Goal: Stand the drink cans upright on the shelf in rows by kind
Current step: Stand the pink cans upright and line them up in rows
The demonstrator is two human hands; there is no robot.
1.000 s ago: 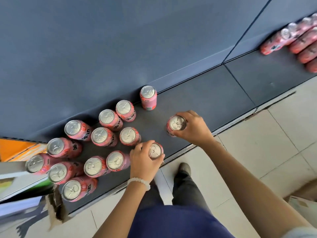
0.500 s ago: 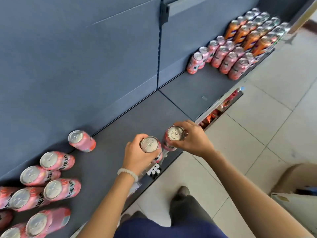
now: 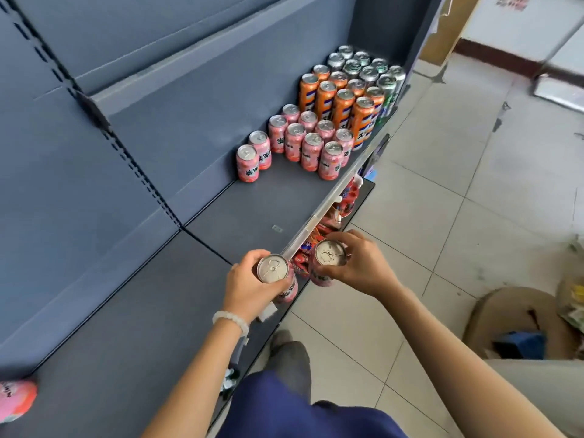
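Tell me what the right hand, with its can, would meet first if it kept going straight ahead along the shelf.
Probably the pink cans standing at the shelf's front edge. The right hand holds its can just outside that edge, so depth is uncertain; it might pass in front.

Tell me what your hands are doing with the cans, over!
Left hand grips one pink can; right hand grips another. Both held upright near the shelf edge. Pink rows stand ahead, path clear.
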